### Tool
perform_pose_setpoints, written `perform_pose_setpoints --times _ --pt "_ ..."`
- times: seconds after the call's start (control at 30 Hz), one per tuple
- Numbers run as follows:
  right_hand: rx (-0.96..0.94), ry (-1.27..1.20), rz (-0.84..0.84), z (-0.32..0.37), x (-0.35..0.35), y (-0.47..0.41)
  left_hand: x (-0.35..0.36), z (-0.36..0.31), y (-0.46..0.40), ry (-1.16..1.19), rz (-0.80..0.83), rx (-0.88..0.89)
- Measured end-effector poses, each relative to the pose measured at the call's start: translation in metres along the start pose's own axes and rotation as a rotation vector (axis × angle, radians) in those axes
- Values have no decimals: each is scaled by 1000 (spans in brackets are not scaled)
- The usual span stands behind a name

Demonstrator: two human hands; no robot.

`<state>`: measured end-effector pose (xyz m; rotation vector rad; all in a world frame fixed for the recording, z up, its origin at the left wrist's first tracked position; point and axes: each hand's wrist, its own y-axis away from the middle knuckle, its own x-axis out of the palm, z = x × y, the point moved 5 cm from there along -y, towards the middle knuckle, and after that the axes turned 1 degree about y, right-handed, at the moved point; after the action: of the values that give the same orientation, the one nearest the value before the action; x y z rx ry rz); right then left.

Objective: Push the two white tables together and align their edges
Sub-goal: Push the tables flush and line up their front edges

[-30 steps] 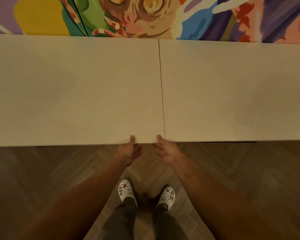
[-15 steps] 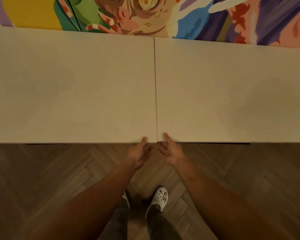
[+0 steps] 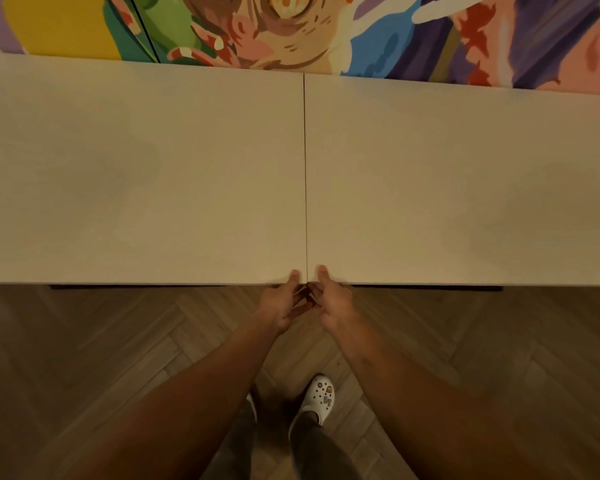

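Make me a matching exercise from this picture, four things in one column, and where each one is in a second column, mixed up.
Column one:
1. left hand
2. right hand
3. white shoe
4. mural

Column two:
A. on the wooden floor, between the two forearms
B. thumb on the near edge of the right table, just beside the seam
C. beyond the far edge of both tables
D. thumb on the near edge of the left table, just beside the seam

Pairs: 1-D, 2-B, 3-A, 4-C
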<state>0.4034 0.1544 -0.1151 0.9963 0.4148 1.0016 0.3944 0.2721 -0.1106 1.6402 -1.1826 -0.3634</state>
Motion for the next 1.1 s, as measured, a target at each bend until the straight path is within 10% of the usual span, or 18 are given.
perform_pose_setpoints --times 0.5,0.83,1.1 --pt "22 109 33 -2 0 13 -7 -7 2 -193 36 -55" --pt "42 953 211 42 -10 18 -32 -40 11 -908 60 42" --pt "77 468 158 8 -14 11 -24 -4 1 -91 54 -64"
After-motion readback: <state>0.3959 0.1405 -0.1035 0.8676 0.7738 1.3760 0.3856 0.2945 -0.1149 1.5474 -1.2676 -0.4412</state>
